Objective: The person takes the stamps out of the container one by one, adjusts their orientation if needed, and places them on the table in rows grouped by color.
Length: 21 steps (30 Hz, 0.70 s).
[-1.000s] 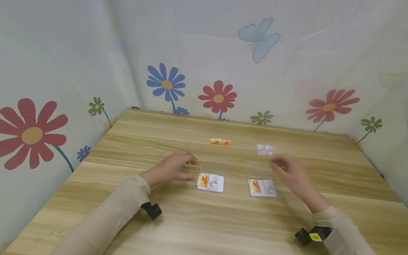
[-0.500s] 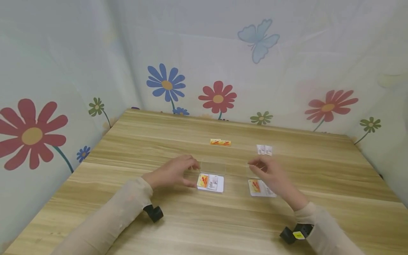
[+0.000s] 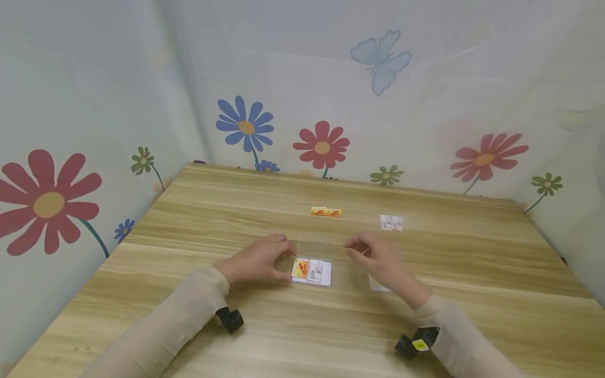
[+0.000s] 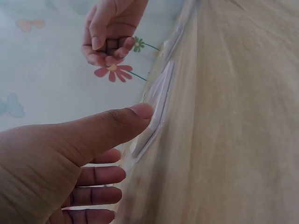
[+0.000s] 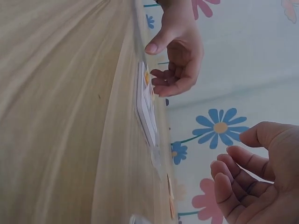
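Note:
An open clear plastic case holds a stack of white cards [image 3: 326,274], with an orange picture card [image 3: 300,269] and a grey-and-white picture card [image 3: 315,271] on top. Its transparent lid [image 3: 315,250] lies folded back on the far side. My left hand [image 3: 262,258] is at the case's left side, thumb by the near corner and fingers by the lid, relaxed and gripping nothing. Over the second card case [image 3: 377,285], mostly hidden beneath it, my right hand [image 3: 380,261] hovers with loosely bent fingers. Nothing shows between those fingers in the right wrist view.
Farther back on the wooden table [image 3: 227,210] lie overlapping orange cards [image 3: 326,212]. Two small pale cards [image 3: 391,222] lie to their right. A flower-printed curtain [image 3: 283,63] hangs behind the table and along its sides.
My right hand has moved left, from beside the right case to over it, toward the left case. My left hand has shifted slightly closer to the left case.

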{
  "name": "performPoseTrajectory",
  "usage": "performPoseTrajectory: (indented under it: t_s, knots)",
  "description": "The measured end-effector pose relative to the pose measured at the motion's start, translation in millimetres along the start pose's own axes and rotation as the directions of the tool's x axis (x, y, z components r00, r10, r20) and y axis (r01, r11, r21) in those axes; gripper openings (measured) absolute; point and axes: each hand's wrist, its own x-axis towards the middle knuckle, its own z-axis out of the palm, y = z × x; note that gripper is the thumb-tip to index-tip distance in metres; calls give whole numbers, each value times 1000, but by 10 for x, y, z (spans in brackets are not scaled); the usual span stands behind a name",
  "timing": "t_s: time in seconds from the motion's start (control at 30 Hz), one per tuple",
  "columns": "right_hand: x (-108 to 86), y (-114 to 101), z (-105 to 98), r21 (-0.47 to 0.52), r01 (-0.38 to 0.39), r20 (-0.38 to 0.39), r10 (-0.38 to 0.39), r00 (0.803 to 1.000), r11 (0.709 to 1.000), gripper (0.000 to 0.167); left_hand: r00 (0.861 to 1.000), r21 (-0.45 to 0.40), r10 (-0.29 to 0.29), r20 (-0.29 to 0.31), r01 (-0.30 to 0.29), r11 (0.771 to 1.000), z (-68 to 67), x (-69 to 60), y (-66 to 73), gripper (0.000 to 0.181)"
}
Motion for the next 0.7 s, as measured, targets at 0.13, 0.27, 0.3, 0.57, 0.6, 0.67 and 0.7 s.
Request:
performPoseTrajectory:
  t_s: [0.13, 0.27, 0.3, 0.57, 0.6, 0.67, 0.7]
  knots:
    - [56, -37, 71, 15, -15, 15, 15, 1000, 1000, 15, 1000, -12, -8, -1, 8, 1000, 28, 0, -24, 52]
    - [107, -80, 123, 36, -56, 59, 54, 997, 998, 16, 1000, -13, -14, -4, 14, 1000, 46, -6, -37, 52]
    - [119, -92, 137, 42, -60, 69, 57, 996, 997, 16, 1000, -16, -16, -6, 16, 1000, 49, -7, -41, 52]
    - [200, -118, 285, 52, -32, 87, 28, 996, 998, 14, 1000, -1, 3, -31, -3, 1000, 70, 1, -40, 50]
    - [206, -125, 299, 52, -35, 89, 30, 996, 998, 14, 999, -1, 5, -32, -5, 1000, 72, 2, -38, 50]
    - [219, -140, 323, 50, -35, 92, 30, 995, 998, 14, 1000, -8, 3, -31, -4, 1000, 73, 5, -35, 50]
    - [226, -149, 333, 54, -39, 96, 34, 995, 998, 14, 1000, -9, 0, -30, -1, 1000, 75, 6, -37, 49]
